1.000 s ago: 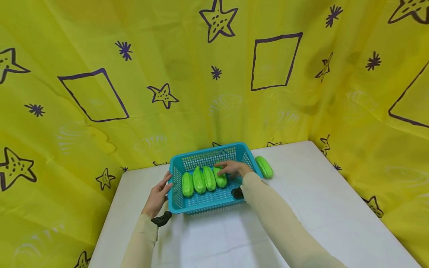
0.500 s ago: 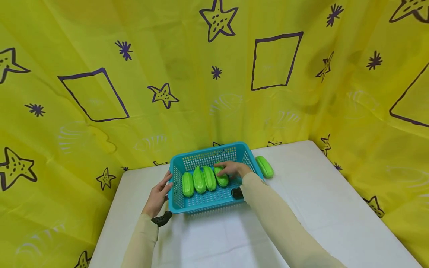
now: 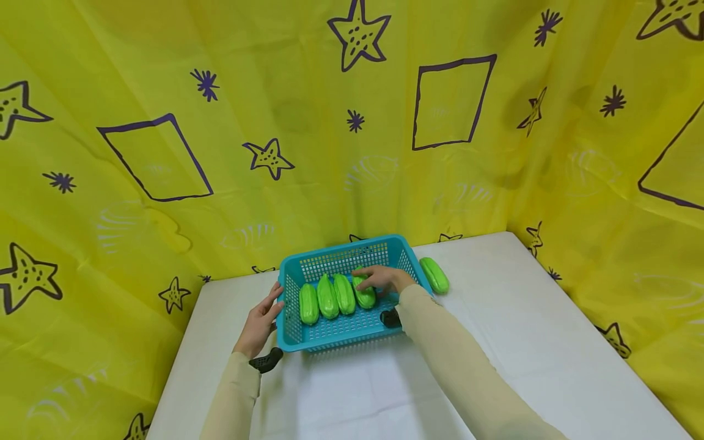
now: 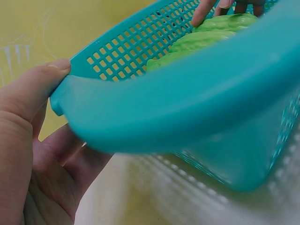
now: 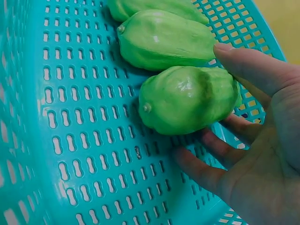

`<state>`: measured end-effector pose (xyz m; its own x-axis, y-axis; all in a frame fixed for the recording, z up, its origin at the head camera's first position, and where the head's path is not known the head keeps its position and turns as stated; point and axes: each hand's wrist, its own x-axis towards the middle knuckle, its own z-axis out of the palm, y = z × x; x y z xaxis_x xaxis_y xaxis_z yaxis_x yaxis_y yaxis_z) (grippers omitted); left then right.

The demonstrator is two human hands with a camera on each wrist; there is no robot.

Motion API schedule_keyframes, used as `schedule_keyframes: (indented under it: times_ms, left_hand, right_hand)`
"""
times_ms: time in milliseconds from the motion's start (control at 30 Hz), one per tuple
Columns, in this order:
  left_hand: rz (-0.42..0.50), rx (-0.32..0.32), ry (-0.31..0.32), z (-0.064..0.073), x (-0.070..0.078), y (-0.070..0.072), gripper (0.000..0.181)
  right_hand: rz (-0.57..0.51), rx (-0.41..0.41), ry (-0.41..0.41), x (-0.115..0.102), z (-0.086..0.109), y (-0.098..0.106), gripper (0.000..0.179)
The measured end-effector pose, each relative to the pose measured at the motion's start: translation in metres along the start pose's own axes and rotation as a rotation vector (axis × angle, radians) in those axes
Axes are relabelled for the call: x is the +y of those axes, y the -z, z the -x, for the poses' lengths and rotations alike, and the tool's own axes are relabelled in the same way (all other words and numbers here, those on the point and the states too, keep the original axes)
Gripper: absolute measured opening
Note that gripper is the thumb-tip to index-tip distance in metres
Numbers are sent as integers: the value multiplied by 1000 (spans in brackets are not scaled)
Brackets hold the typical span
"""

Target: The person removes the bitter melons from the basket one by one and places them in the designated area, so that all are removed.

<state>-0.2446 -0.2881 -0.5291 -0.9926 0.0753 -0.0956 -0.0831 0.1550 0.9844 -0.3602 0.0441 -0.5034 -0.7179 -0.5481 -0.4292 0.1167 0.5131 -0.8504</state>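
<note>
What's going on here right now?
A person has both hands at a teal basket. The left hand holds the basket's left rim, thumb on top. The right hand reaches inside, thumb and fingers around the rightmost green vegetable; I can't tell whether it is gripping it. Three more like it lie to its left in a row. A fifth one lies outside, on the white table to the basket's right.

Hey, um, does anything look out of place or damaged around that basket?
One green vegetable lies on the white table, just right of the blue basket, while the other four lie inside. That makes it look left out. I see nothing spilled or damaged.
</note>
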Motion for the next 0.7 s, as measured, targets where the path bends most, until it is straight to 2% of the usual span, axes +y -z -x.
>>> schedule_keyframes:
  times_ms: [167, 267, 400, 500, 700]
  left_hand:
    - [-3, -2, 13, 0, -1, 0, 55]
    - [8, -11, 31, 3, 7, -1, 54]
    - [5, -8, 41, 3, 9, -2, 54]
    - [-13, 1, 32, 0, 2, -1, 54]
    - [-20, 3, 18, -1, 1, -1, 54]
  right_hand:
    - [31, 15, -2, 2, 2, 2, 60]
    - [31, 47, -13, 3, 4, 2, 59]
    - [25, 102, -20, 3, 6, 4, 56]
    - [37, 126, -12, 4, 7, 6, 56]
    - [81, 133, 8, 6, 7, 9, 56]
